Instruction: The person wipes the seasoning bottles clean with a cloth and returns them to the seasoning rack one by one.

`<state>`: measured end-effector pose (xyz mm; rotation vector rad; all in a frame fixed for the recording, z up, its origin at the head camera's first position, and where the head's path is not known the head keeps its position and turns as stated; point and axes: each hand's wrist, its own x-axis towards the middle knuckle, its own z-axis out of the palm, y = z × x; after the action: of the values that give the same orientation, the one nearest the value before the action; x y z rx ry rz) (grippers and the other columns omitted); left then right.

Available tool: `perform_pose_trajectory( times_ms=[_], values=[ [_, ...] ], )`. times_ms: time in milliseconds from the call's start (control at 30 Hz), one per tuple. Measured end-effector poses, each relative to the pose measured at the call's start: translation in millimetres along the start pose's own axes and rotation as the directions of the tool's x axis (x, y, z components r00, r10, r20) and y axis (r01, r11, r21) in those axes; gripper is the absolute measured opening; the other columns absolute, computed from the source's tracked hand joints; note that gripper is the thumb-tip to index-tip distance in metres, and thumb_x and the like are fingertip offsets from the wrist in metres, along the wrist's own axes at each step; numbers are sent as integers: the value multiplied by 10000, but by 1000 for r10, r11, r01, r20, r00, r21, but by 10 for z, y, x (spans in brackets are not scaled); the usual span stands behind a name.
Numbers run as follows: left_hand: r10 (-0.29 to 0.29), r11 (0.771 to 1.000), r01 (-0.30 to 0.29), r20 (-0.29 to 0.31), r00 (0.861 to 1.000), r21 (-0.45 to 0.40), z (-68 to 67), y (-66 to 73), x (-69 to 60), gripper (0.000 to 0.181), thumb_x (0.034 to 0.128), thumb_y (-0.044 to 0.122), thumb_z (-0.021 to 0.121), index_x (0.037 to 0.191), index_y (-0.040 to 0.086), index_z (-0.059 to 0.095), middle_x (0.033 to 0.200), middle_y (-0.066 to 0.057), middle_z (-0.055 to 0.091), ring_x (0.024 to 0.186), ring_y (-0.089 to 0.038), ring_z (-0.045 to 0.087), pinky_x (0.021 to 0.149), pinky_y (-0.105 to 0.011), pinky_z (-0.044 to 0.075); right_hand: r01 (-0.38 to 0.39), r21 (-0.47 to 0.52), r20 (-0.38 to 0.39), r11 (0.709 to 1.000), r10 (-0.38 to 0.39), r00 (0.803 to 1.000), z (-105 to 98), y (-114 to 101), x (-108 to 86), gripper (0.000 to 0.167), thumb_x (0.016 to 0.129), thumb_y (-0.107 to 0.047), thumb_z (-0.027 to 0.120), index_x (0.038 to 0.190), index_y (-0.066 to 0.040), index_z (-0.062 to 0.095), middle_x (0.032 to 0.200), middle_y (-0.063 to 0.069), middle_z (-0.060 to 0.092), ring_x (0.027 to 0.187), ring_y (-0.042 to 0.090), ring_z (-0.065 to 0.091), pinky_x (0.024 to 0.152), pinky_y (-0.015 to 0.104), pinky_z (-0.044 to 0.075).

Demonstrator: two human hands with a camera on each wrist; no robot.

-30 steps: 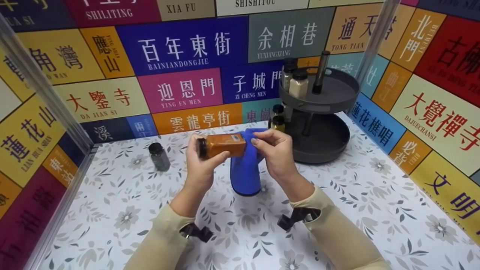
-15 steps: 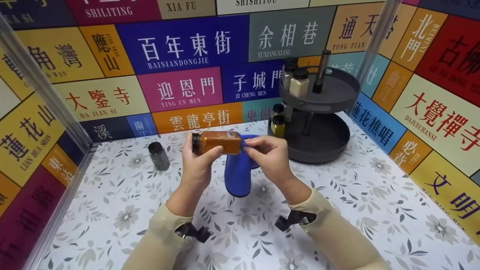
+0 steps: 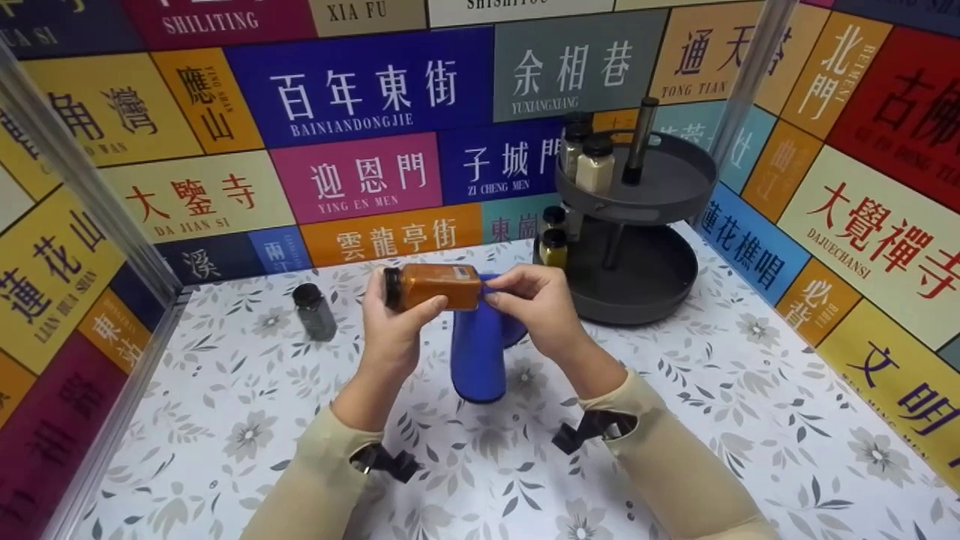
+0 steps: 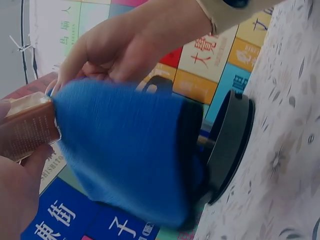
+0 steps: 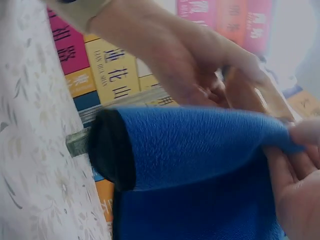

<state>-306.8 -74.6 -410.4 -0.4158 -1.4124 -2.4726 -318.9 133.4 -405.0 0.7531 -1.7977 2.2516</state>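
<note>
My left hand (image 3: 391,330) grips a spice jar (image 3: 442,285) of orange-brown powder, tipped on its side with the black lid pointing left. Against the jar's base my right hand (image 3: 541,309) pinches a blue cloth (image 3: 478,360) with dark edging. The cloth hangs down in folds over the table. In the left wrist view the cloth (image 4: 125,145) spreads wide beside the jar (image 4: 31,125). From the right wrist, the cloth (image 5: 195,145) is bunched at the fingertips, and most of the jar is hidden.
A small dark jar (image 3: 315,319) with a black lid stands on the flower-patterned table (image 3: 247,435) to the left. At the back right is a two-tier black tray stand (image 3: 637,300), with several lidded jars (image 3: 595,169) along its left side. Sign-printed panels (image 3: 360,82) enclose the table.
The jar has moved slightly left and become more level. My right hand and the cloth have shifted a little left with it, and the cloth hangs differently.
</note>
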Motion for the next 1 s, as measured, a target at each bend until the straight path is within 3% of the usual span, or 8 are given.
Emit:
perform_pose_trajectory(
  times_ms=[167, 367, 433, 533, 600, 700, 900, 1000],
  values=[
    [-39, 998, 38, 25, 999, 46, -64, 84, 17, 618, 750, -119, 796, 1284, -10, 505, 1160, -112, 634, 1066, -237, 658, 880, -304, 619, -83, 216, 184, 973, 43, 982, -105, 58, 27, 376, 881, 146, 619, 906, -174, 814, 859, -26, 776, 761, 90, 722, 700, 218, 605],
    [-39, 989, 44, -42, 998, 138, -105, 173, 111, 542, 731, -90, 808, 1206, 3, 565, 1098, -97, 661, 998, -211, 665, 816, -295, 631, -330, 408, 354, 851, 186, 917, -333, 395, 138, 159, 912, -17, 715, 916, -169, 757, 851, -20, 709, 742, 97, 651, 674, 211, 558],
    [-40, 987, 53, -85, 996, 149, -128, 180, 136, 498, 727, -92, 810, 1150, 10, 567, 1066, -91, 657, 963, -201, 659, 766, -291, 634, -443, 318, 342, 838, 334, 878, -481, 601, 199, 194, 927, 15, 691, 894, -165, 756, 836, -22, 702, 736, 98, 652, 674, 220, 557],
    [-65, 983, 86, -133, 989, 163, -156, 179, 157, 480, 749, -94, 809, 1145, 18, 561, 1073, -97, 647, 961, -203, 651, 719, -296, 640, -513, -138, 181, 847, 531, 828, -761, 902, 267, 217, 899, 74, 640, 903, -96, 775, 760, -36, 671, 617, 80, 603, 585, 215, 521],
    [-81, 976, 109, -151, 985, 188, -158, 169, 169, 485, 765, -86, 823, 1157, 19, 556, 1094, -103, 641, 982, -211, 647, 727, -302, 648, -505, -465, 41, 727, 588, 808, -926, 1022, 297, 170, 864, 61, 669, 907, -60, 782, 711, -53, 631, 561, 64, 554, 541, 200, 479],
    [-84, 959, 122, -153, 985, 257, -151, 128, 191, 497, 768, -67, 850, 1167, 24, 568, 1117, -110, 652, 1010, -223, 648, 780, -297, 647, -443, -720, -86, 534, 566, 820, -1065, 1011, 331, 140, 812, -9, 752, 946, -26, 791, 674, -51, 610, 545, 80, 549, 519, 202, 466],
    [-76, 897, 129, -141, 987, 422, -146, -54, 210, 496, 706, -46, 893, 1098, 36, 601, 1079, -99, 674, 993, -208, 681, 815, -256, 608, -341, -770, -123, 539, 398, 909, -1208, 796, 410, 173, 863, -103, 763, 1016, -40, 814, 900, 66, 795, 779, 210, 739, 748, 358, 632],
    [-80, 870, 134, -132, 988, 475, -120, -161, 209, 482, 694, -42, 907, 1068, 49, 617, 1070, -97, 688, 983, -222, 717, 798, -262, 603, -279, -830, -194, 483, 219, 956, -1345, 728, 424, 153, 863, -153, 770, 995, -96, 823, 974, 88, 818, 889, 262, 753, 863, 441, 600]
  ],
)
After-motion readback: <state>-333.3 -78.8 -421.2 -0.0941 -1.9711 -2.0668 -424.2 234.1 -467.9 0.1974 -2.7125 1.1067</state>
